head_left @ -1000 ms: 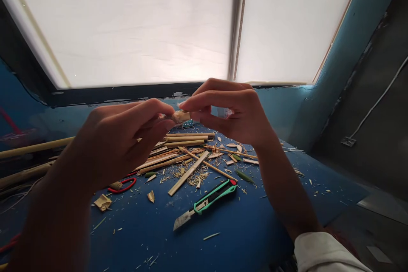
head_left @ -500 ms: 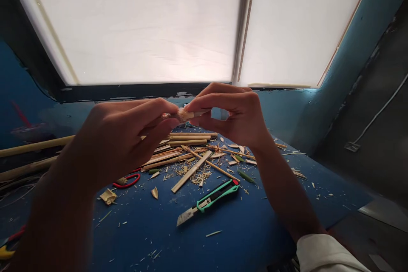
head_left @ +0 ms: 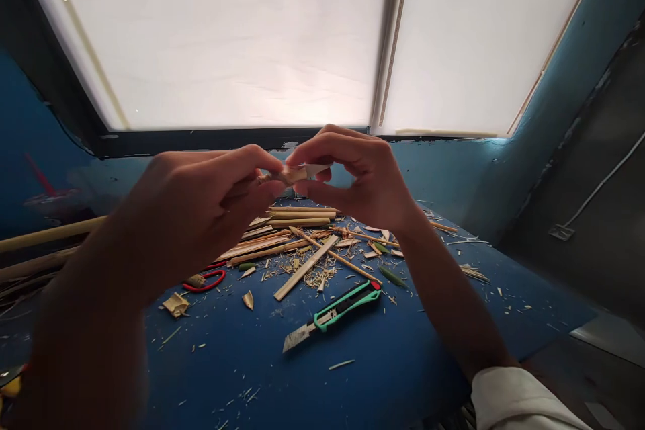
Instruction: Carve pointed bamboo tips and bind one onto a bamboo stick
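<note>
- Blue tabletop (head_left: 242,363) under us, strewn with chips and slivers, below a bright window
- Nearest, at lower right, we note a rolled pale sleeve (head_left: 519,396) on the right forearm
- Left hand (head_left: 201,205) raised over the table, thumb and forefinger pinched on the left end of a small pale piece (head_left: 296,175); its other fingers partly hidden
- Right hand (head_left: 370,175) facing it, thumb below and fingertip above, narrowed on the same piece, which we see between the two hands, a whitish point aimed right
- Green-and-black cutter (head_left: 347,306) lying beneath, blade out toward lower left
- Beyond it, a flat strip (head_left: 306,269) among fine shavings (head_left: 320,275), a red loop handle (head_left: 214,285) off to the left
- Farther, a bundle of sticks (head_left: 302,213)
- Behind all, we record the white window (head_left: 226,33) with its dark frame
</note>
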Motion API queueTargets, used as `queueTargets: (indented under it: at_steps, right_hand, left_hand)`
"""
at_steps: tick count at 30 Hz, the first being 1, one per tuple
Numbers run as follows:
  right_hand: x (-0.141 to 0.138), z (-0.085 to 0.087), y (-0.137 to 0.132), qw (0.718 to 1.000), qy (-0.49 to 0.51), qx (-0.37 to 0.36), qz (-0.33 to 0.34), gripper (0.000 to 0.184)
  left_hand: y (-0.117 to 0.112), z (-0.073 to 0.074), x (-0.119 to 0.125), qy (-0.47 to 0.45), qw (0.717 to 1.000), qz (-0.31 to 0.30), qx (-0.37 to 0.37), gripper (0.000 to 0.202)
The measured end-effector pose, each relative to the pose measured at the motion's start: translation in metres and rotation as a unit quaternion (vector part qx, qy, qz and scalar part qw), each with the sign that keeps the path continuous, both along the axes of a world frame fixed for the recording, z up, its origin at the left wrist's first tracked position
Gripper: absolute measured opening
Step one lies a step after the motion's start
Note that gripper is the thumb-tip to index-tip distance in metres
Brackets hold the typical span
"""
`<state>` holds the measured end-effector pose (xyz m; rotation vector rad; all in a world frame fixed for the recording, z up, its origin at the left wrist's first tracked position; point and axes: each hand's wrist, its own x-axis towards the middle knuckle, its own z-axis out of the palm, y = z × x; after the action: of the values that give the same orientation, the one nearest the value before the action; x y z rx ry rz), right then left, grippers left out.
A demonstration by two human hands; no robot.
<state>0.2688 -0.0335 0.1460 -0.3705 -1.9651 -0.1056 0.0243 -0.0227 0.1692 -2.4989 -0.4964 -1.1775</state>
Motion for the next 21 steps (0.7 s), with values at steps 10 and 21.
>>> queueTargets:
  at_steps: [10, 21]
  right_hand:
    - [0.032, 0.01, -0.001, 0.998, -0.018, -0.017, -0.055, 0.007]
    - [0.09, 0.009, 0.028, 0.964, 0.134, 0.064, -0.22, 0.057]
  left_hand:
    - [0.023, -0.003, -0.003, 0.013, 0.991, 0.011, -0.133, 0.03]
    - [0.067, -0.004, -0.009, -0.155, 0.946, -0.064, -0.276, 0.024]
